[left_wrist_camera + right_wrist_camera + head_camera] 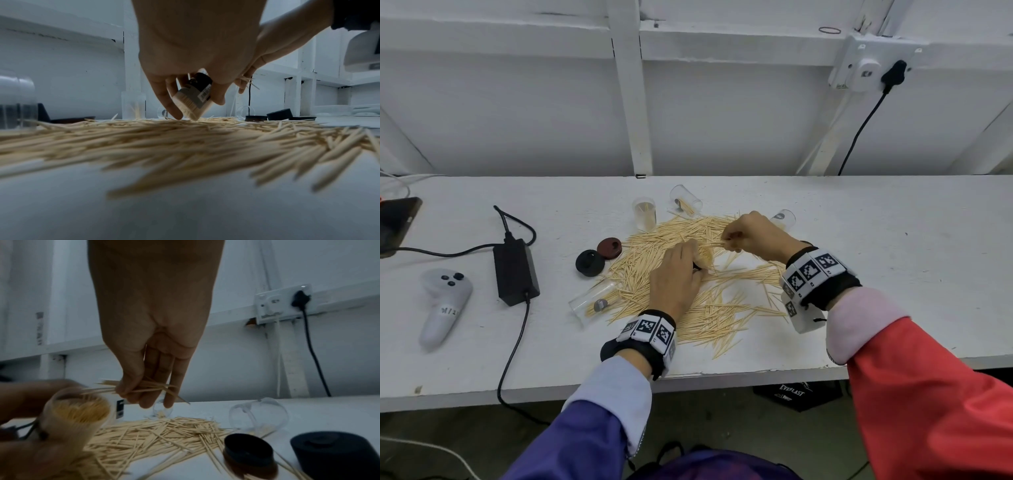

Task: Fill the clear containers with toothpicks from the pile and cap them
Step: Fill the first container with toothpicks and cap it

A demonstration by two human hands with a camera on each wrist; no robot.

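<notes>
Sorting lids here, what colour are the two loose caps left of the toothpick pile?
One cap is black, the other cap dark reddish-brown; the head view shows them best.

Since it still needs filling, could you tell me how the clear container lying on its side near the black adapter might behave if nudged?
The container would probably roll, being round and on its side. It looks light, so likely skids easily. The toothpicks inside may spill.

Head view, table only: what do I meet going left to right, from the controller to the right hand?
White controller → black power adapter → black cap → dark red cap → upright clear container → left hand → right hand.
</notes>
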